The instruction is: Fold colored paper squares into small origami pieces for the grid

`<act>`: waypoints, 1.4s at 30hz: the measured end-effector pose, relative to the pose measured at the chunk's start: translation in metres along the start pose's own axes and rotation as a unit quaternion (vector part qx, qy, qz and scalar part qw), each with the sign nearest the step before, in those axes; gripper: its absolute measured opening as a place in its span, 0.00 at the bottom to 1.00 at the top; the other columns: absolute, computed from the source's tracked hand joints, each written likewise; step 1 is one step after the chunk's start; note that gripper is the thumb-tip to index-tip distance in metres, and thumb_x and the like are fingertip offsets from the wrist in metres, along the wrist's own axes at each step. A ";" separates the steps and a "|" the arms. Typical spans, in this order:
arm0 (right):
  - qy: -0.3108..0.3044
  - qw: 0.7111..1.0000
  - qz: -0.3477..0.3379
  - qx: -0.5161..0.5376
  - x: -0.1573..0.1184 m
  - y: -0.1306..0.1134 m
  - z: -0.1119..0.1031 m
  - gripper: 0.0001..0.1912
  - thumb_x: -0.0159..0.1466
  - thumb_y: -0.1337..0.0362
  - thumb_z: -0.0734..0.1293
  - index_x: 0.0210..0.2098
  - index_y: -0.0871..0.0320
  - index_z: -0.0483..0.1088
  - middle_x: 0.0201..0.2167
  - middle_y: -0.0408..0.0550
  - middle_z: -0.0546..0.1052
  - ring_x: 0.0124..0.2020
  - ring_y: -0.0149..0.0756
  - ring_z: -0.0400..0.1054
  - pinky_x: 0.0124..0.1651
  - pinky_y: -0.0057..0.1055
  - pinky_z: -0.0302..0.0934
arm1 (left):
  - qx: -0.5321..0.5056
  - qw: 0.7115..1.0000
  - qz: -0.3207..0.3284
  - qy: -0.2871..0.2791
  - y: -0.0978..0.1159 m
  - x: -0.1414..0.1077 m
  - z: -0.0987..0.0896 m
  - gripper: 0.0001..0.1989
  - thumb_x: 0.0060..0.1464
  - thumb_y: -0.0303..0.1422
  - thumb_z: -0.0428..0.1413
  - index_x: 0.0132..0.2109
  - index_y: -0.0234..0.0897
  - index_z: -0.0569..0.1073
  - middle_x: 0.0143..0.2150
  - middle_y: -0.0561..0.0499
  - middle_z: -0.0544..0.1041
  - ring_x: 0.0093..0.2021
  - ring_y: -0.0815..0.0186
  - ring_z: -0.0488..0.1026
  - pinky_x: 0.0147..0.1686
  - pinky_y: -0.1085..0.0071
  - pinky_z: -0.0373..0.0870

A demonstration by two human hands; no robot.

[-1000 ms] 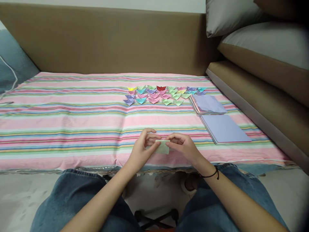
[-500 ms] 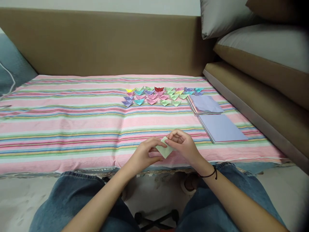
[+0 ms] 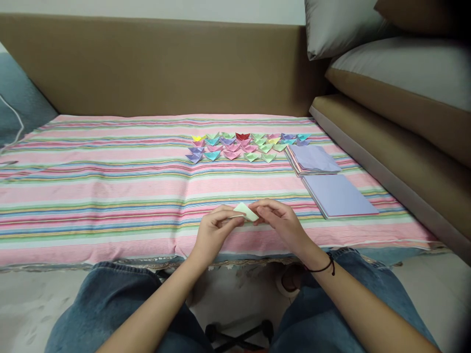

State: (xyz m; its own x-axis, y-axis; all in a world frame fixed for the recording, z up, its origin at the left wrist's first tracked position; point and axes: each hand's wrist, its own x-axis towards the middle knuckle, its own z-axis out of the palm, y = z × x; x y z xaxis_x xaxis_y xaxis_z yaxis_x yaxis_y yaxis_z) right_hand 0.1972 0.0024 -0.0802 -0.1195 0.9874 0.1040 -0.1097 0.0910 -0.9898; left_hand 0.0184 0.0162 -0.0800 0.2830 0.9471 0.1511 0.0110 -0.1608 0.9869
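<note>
Between my two hands is a small piece of folded pale green paper (image 3: 246, 211), tilted above the striped cloth. My left hand (image 3: 217, 230) pinches its left corner between thumb and fingers. At its right corner, the fingers and thumb of my right hand (image 3: 277, 219) close on the paper; the fingertips partly hide that edge. Beyond my hands, several folded paper boats (image 3: 232, 154) stand in rows, in pink, green, blue, purple, yellow and red.
To the right lie a stack of lilac-topped paper squares (image 3: 340, 196) and a second, more ruffled paper stack (image 3: 316, 159). A striped cloth (image 3: 110, 186) covers the surface. Large cushions (image 3: 401, 78) are piled at the right, and a brown backboard (image 3: 165, 63) rises behind.
The green paper has turned from an upright diamond facing me to a flatter tilt. My left thumb has come up onto its left corner, and my right fingers have moved down its right side.
</note>
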 end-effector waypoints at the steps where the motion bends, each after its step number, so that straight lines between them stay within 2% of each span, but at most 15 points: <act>1: -0.010 1.000 -0.001 0.001 0.000 0.000 0.000 0.09 0.57 0.59 0.69 0.37 0.53 0.75 0.34 0.45 0.77 0.33 0.34 0.71 0.37 0.32 0.67 | -0.026 0.999 -0.023 0.014 -0.001 0.000 0.000 0.05 0.49 0.34 0.60 0.33 0.39 0.79 0.35 0.47 0.76 0.36 0.62 0.73 0.36 0.68 0.71; 3: -0.013 1.000 -0.013 -0.007 -0.001 0.001 0.000 0.10 0.53 0.62 0.72 0.36 0.53 0.76 0.34 0.45 0.78 0.35 0.37 0.73 0.39 0.34 0.69 | -0.073 0.995 -0.057 0.028 -0.001 0.000 0.000 0.06 0.48 0.35 0.61 0.32 0.37 0.79 0.34 0.48 0.75 0.35 0.63 0.73 0.38 0.67 0.72; 5: 0.004 0.998 -0.044 -0.034 -0.001 0.001 0.001 0.07 0.53 0.63 0.73 0.33 0.53 0.77 0.33 0.45 0.79 0.36 0.39 0.73 0.39 0.36 0.69 | -0.099 0.993 -0.069 0.021 0.000 0.000 0.001 0.06 0.47 0.34 0.62 0.31 0.37 0.79 0.34 0.49 0.76 0.35 0.63 0.74 0.38 0.67 0.72; 7: 0.019 0.993 -0.085 -0.076 -0.001 0.001 0.001 0.03 0.55 0.64 0.71 0.30 0.53 0.77 0.31 0.46 0.79 0.35 0.40 0.73 0.38 0.36 0.69 | -0.093 0.994 -0.056 0.001 0.001 0.001 0.001 0.06 0.46 0.33 0.62 0.33 0.37 0.79 0.34 0.49 0.76 0.35 0.63 0.74 0.38 0.68 0.72; 11: 0.020 0.982 -0.133 -0.131 -0.002 0.000 0.002 0.03 0.57 0.66 0.70 0.30 0.53 0.77 0.31 0.46 0.79 0.35 0.40 0.73 0.38 0.36 0.69 | -0.025 0.999 -0.006 -0.025 0.003 0.001 0.001 0.06 0.48 0.32 0.61 0.36 0.38 0.79 0.37 0.47 0.77 0.40 0.61 0.73 0.41 0.68 0.70; 13: 0.027 0.984 -0.126 -0.120 -0.002 0.001 0.003 0.02 0.56 0.66 0.70 0.30 0.54 0.77 0.31 0.46 0.79 0.34 0.39 0.73 0.37 0.35 0.69 | -0.009 1.000 -0.009 -0.002 0.002 0.000 0.001 0.05 0.48 0.32 0.61 0.34 0.38 0.79 0.34 0.48 0.77 0.39 0.62 0.73 0.40 0.69 0.70; 16: 0.048 0.992 -0.088 -0.075 -0.003 0.004 0.007 0.02 0.54 0.65 0.72 0.29 0.55 0.76 0.28 0.46 0.79 0.30 0.37 0.73 0.34 0.32 0.70 | -0.047 0.997 -0.051 0.030 0.000 -0.001 0.004 0.05 0.47 0.35 0.62 0.30 0.37 0.79 0.31 0.49 0.77 0.36 0.63 0.73 0.36 0.70 0.71; 19: 0.068 0.996 -0.054 -0.039 -0.003 0.006 0.010 0.04 0.51 0.64 0.73 0.27 0.56 0.75 0.26 0.45 0.79 0.27 0.36 0.73 0.33 0.32 0.70 | -0.096 0.991 -0.093 0.025 -0.002 -0.003 0.008 0.07 0.46 0.36 0.62 0.31 0.37 0.79 0.31 0.50 0.77 0.35 0.63 0.74 0.38 0.69 0.72; 23: 0.078 0.996 -0.028 -0.038 -0.003 0.005 0.010 0.06 0.51 0.61 0.73 0.25 0.57 0.75 0.23 0.45 0.78 0.26 0.36 0.73 0.32 0.32 0.69 | -0.105 0.989 -0.104 0.012 0.000 -0.003 0.008 0.09 0.47 0.37 0.61 0.31 0.35 0.78 0.33 0.48 0.78 0.36 0.62 0.75 0.40 0.68 0.72; 29: 0.064 0.997 -0.004 -0.048 -0.001 0.007 0.006 0.07 0.51 0.61 0.73 0.24 0.57 0.75 0.22 0.46 0.77 0.26 0.36 0.72 0.31 0.32 0.67 | -0.050 0.997 -0.051 0.019 0.000 0.002 0.000 0.11 0.48 0.36 0.60 0.39 0.36 0.76 0.38 0.48 0.78 0.40 0.62 0.74 0.42 0.68 0.71; 32: 0.051 0.997 0.001 -0.050 -0.001 0.009 0.005 0.07 0.50 0.61 0.73 0.24 0.58 0.74 0.23 0.46 0.77 0.26 0.37 0.72 0.30 0.32 0.67 | 0.058 0.998 0.013 0.008 -0.001 0.004 -0.006 0.13 0.50 0.33 0.59 0.44 0.38 0.75 0.41 0.48 0.77 0.39 0.64 0.73 0.38 0.72 0.71; 34: 0.035 0.998 0.001 -0.059 -0.001 0.009 0.005 0.07 0.50 0.61 0.73 0.24 0.58 0.74 0.22 0.46 0.77 0.26 0.36 0.71 0.30 0.32 0.66 | 0.140 0.988 0.057 -0.016 0.000 0.005 -0.009 0.13 0.52 0.32 0.57 0.46 0.40 0.75 0.41 0.48 0.76 0.37 0.66 0.72 0.34 0.74 0.70; 38: 0.009 0.998 -0.002 -0.066 -0.001 0.010 0.004 0.07 0.52 0.60 0.72 0.25 0.58 0.74 0.22 0.46 0.77 0.25 0.35 0.71 0.30 0.31 0.67 | 0.189 0.975 0.099 -0.069 0.003 0.007 -0.013 0.09 0.54 0.30 0.56 0.42 0.40 0.76 0.39 0.48 0.75 0.36 0.67 0.72 0.29 0.76 0.67; 42: 0.014 0.999 0.004 -0.038 -0.002 0.011 0.005 0.09 0.51 0.60 0.73 0.31 0.57 0.76 0.28 0.46 0.79 0.30 0.37 0.74 0.34 0.33 0.70 | 0.167 0.981 0.084 -0.053 0.002 0.008 -0.013 0.07 0.51 0.30 0.58 0.39 0.38 0.78 0.37 0.47 0.77 0.34 0.66 0.73 0.29 0.74 0.66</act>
State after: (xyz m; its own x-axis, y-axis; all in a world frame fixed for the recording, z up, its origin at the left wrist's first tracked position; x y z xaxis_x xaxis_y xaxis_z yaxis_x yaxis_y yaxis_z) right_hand 0.1917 0.0005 -0.0906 -0.0920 0.9913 0.0943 -0.0327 0.0916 -0.9953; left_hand 0.0087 0.0272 -0.0760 0.4059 0.8682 0.2855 0.2648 -0.4107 0.8725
